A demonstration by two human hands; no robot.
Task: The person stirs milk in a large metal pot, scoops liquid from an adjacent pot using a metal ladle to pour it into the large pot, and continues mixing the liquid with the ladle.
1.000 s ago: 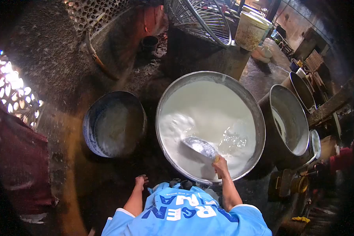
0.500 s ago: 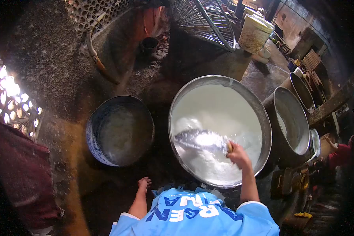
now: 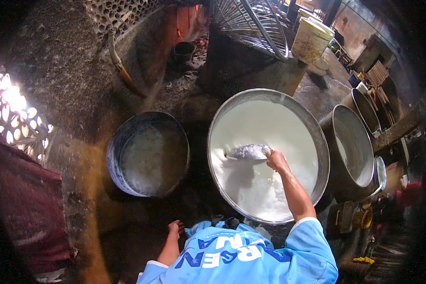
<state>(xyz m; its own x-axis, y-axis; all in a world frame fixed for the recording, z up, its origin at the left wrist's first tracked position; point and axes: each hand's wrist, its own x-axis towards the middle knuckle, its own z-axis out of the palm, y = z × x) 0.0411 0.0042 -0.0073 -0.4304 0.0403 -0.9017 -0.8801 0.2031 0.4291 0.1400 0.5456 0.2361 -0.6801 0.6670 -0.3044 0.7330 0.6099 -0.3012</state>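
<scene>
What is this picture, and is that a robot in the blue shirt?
No robot here! It's a person using two bare hands. The camera sits on their head, looking forward and down, so you see their blue shirt from above. In front is a big round pot with white liquid in it. The right hand has a scoop in its grip, over the liquid. The left hand seems to hold nothing. A darker pot is on the left.
</scene>
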